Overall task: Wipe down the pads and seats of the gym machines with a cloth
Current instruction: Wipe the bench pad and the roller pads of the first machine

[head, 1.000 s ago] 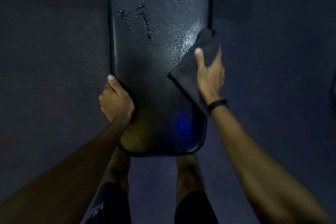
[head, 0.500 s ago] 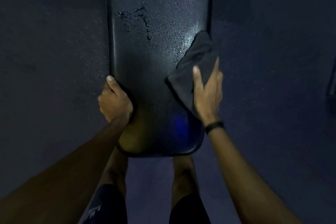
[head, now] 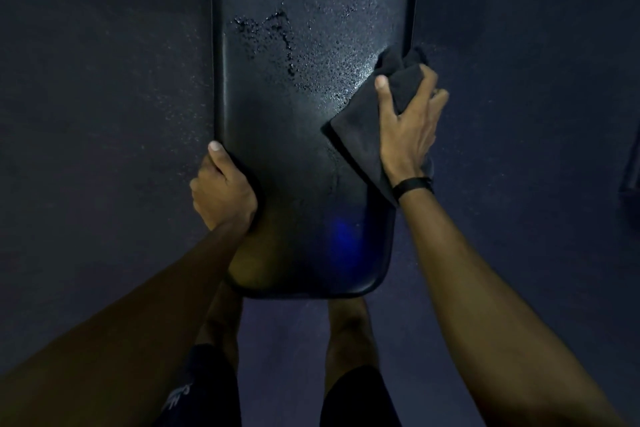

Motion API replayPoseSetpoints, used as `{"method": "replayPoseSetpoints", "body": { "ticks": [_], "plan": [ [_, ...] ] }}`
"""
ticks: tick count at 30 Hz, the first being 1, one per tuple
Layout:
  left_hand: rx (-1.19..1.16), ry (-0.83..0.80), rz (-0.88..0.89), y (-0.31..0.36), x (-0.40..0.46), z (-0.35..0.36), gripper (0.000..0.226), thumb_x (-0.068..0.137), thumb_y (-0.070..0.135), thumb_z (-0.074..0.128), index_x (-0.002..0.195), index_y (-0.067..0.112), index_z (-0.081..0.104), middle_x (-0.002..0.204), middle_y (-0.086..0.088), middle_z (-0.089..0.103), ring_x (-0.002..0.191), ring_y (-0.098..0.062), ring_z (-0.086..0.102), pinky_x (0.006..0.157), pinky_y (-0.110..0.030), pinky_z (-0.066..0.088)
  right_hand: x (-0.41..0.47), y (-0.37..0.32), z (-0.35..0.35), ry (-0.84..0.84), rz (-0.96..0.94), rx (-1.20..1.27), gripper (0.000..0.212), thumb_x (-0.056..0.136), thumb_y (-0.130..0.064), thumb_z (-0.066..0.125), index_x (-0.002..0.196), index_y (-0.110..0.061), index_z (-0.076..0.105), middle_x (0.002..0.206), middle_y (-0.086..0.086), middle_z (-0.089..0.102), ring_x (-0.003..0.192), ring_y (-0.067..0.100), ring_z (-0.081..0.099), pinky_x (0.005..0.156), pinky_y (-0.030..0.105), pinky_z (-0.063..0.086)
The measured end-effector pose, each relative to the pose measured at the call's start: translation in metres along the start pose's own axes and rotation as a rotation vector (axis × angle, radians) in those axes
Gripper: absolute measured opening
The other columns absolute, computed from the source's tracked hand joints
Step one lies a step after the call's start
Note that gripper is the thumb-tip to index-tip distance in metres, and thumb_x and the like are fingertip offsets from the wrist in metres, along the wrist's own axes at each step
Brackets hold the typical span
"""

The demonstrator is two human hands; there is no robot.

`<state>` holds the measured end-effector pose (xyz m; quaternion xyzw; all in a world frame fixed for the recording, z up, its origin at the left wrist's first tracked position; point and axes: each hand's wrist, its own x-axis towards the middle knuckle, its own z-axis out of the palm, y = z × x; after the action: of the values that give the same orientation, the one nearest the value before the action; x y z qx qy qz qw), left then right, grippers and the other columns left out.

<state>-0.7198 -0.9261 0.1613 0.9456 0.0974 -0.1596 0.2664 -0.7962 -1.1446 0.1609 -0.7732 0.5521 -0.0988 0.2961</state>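
A long black bench pad (head: 294,156) runs from the top of the view down to my legs, its upper part speckled with droplets. My left hand (head: 223,194) grips the pad's left edge, thumb on top. My right hand (head: 407,125) grips a dark cloth (head: 360,139) against the pad's right edge, thumb on the pad side and fingers curled over the bunched top of the cloth at the rim. A black band sits on my right wrist.
Dark speckled rubber floor (head: 104,114) lies on both sides of the bench. My legs in dark shorts stand under the pad's near end. A dim object (head: 632,177) shows at the far right edge.
My right hand slid down the pad's right side with the cloth, then back up, and now bunches the cloth at the rim. My left hand has stayed on the left edge.
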Motion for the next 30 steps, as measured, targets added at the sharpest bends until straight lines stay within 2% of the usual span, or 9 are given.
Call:
{"method": "replayPoseSetpoints", "body": {
  "ticks": [5, 9, 11, 16, 20, 23, 25, 28, 30],
  "plan": [
    [-0.016, -0.023, -0.026, 0.004, -0.001, -0.002, 0.069, 0.108, 0.048, 0.020, 0.100, -0.002, 0.066, 0.089, -0.013, 0.066, 0.085, -0.031, 0.061, 0.075, -0.039, 0.041, -0.083, 0.031, -0.029, 0.013, -0.075, -0.047, 0.053, 0.096, -0.056, 0.054, 0.134, -0.019, 0.051, 0.117, 0.007, 0.046, 0.101, 0.012, 0.047, 0.085, 0.022, 0.042],
    [0.007, -0.018, -0.012, 0.003, -0.003, -0.003, 0.062, 0.110, 0.041, 0.023, 0.103, -0.001, 0.067, 0.097, -0.019, 0.068, 0.091, -0.036, 0.061, 0.076, -0.036, 0.035, -0.217, 0.072, -0.071, -0.111, 0.039, -0.154, 0.054, 0.096, -0.067, 0.042, 0.129, -0.025, 0.045, 0.113, 0.001, 0.043, 0.101, 0.012, 0.048, 0.086, 0.043, 0.052],
    [0.005, -0.009, -0.011, 0.002, -0.003, -0.004, 0.061, 0.110, 0.041, 0.023, 0.106, -0.001, 0.067, 0.099, -0.019, 0.068, 0.093, -0.036, 0.061, 0.076, -0.035, 0.034, -0.182, 0.058, -0.059, -0.087, -0.038, -0.132, 0.056, 0.096, -0.068, 0.043, 0.127, -0.022, 0.049, 0.108, 0.002, 0.042, 0.094, 0.021, 0.052, 0.081, 0.038, 0.050],
    [-0.008, -0.008, 0.013, -0.003, 0.000, 0.002, 0.070, 0.108, 0.046, 0.019, 0.104, -0.006, 0.066, 0.095, -0.021, 0.068, 0.089, -0.036, 0.062, 0.076, -0.040, 0.041, 0.008, -0.042, 0.018, 0.337, -0.128, -0.375, 0.047, 0.089, -0.056, 0.057, 0.122, -0.023, 0.065, 0.104, 0.011, 0.057, 0.095, 0.030, 0.055, 0.072, 0.035, 0.030],
    [-0.022, -0.026, -0.003, 0.000, -0.001, 0.000, 0.066, 0.110, 0.043, 0.022, 0.105, -0.005, 0.067, 0.098, -0.022, 0.068, 0.093, -0.038, 0.061, 0.076, -0.038, 0.036, -0.126, -0.021, 0.002, -0.149, -0.568, -0.604, 0.055, 0.081, -0.042, 0.068, 0.129, -0.024, 0.050, 0.115, 0.012, 0.053, 0.101, 0.032, 0.052, 0.088, 0.048, 0.041],
    [-0.050, -0.041, -0.013, -0.001, 0.001, -0.002, 0.067, 0.109, 0.045, 0.021, 0.101, -0.004, 0.066, 0.094, -0.021, 0.067, 0.090, -0.038, 0.061, 0.077, -0.040, 0.039, -0.213, 0.046, -0.046, -0.358, -0.673, -0.531, 0.056, 0.074, -0.036, 0.069, 0.125, -0.026, 0.049, 0.112, 0.009, 0.049, 0.088, 0.034, 0.056, 0.077, 0.046, 0.043],
    [-0.066, -0.056, -0.018, -0.001, 0.000, -0.003, 0.068, 0.108, 0.048, 0.020, 0.100, -0.001, 0.066, 0.091, -0.017, 0.067, 0.088, -0.035, 0.061, 0.077, -0.041, 0.041, -0.163, 0.054, -0.048, -0.195, -0.471, -0.541, 0.051, 0.077, -0.037, 0.053, 0.126, -0.024, 0.052, 0.112, 0.015, 0.050, 0.091, 0.036, 0.052, 0.078, 0.045, 0.037],
    [-0.045, -0.079, -0.021, -0.004, 0.002, -0.002, 0.070, 0.107, 0.051, 0.018, 0.106, 0.000, 0.066, 0.097, -0.017, 0.068, 0.092, -0.035, 0.062, 0.080, -0.044, 0.045, -0.036, -0.016, 0.000, 0.299, -0.046, -0.409, 0.046, 0.088, -0.049, 0.057, 0.123, -0.022, 0.066, 0.106, 0.018, 0.059, 0.096, 0.038, 0.056, 0.079, 0.045, 0.044],
    [-0.071, -0.103, -0.033, -0.007, 0.003, -0.002, 0.074, 0.105, 0.055, 0.016, 0.110, 0.001, 0.065, 0.101, -0.019, 0.068, 0.095, -0.037, 0.063, 0.086, -0.050, 0.049, -0.024, -0.060, 0.035, 0.289, -0.134, -0.526, 0.045, 0.086, -0.049, 0.055, 0.123, -0.026, 0.065, 0.110, 0.014, 0.060, 0.100, 0.035, 0.055, 0.081, 0.045, 0.040]
  ]
}}
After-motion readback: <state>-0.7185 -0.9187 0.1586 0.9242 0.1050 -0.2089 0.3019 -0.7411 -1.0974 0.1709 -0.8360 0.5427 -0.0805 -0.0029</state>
